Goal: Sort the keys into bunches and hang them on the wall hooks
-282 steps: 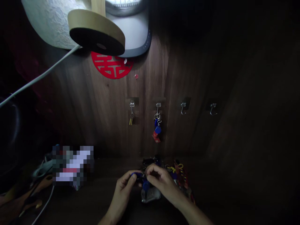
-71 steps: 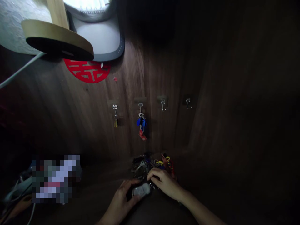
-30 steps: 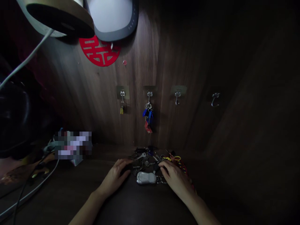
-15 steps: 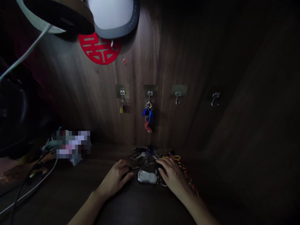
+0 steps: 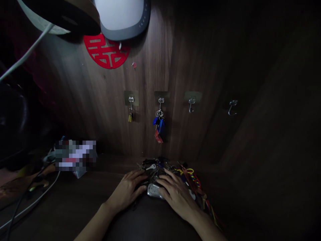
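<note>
A pile of keys (image 5: 150,166) lies on the dark tabletop against the wooden wall. At its left side rests my left hand (image 5: 126,187), fingers stretched out and the fingertips near the keys and a white remote fob (image 5: 151,190). My right hand (image 5: 175,192) lies palm down over the pile's right part, fingers spread. It covers the right half of the fob. Beside this hand runs a braided red and yellow cord (image 5: 194,177). What lies under the palms is hidden.
On the wall hang a yellow-tagged key (image 5: 130,116) and a bunch of blue-headed keys (image 5: 159,122), each from a hook. Two bare hooks (image 5: 191,105) are to their right. A white cable (image 5: 37,201) and a pixelated item (image 5: 76,154) lie at left. A cap (image 5: 122,20) hangs above.
My right hand has moved left across the keys and over the fob, uncovering more of the braided cord. My left hand has shifted slightly right, closer to the fob.
</note>
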The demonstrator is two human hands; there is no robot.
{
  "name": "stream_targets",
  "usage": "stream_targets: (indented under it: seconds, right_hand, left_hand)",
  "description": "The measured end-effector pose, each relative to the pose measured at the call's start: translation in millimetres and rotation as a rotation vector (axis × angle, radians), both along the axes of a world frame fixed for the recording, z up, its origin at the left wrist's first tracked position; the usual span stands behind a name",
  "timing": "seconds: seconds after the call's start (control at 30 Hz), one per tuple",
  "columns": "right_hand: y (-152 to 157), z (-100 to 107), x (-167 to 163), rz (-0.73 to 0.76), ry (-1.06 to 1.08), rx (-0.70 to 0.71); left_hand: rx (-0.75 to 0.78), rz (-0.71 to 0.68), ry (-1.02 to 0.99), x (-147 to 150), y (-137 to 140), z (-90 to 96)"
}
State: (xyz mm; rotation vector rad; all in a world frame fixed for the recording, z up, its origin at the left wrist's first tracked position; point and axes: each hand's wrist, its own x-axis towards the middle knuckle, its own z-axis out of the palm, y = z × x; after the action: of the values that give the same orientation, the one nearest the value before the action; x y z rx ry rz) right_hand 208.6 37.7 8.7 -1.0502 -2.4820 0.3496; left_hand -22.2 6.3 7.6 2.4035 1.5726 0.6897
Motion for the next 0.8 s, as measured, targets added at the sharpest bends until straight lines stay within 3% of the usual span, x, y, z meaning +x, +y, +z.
stream_targets:
  seconds: [0.3, 0.5, 0.63, 0.8]
  right_hand:
    - [-5.5, 5.1, 0.6, 0.045, 0.052, -0.017]
    - [-11.4, 4.7, -3.0, 0.101, 0.06, 0.003]
    - [-13.8, 5.4, -3.2, 0.12, 0.055, -0.006]
    - [-11.6, 3.3, -0.1, 0.102, 0.045, -0.005]
  left_hand:
    - [-0.016, 0.122, -0.03, -20.0, -8.8, 9.0]
    - [0.064, 0.199, -0.11, -23.3, -5.7, 5.8]
    - [0.078, 0.173, -0.145, -22.9, -3.9, -1.0]
    - [0.052, 0.028, -0.052, -19.6, -0.3, -12.3]
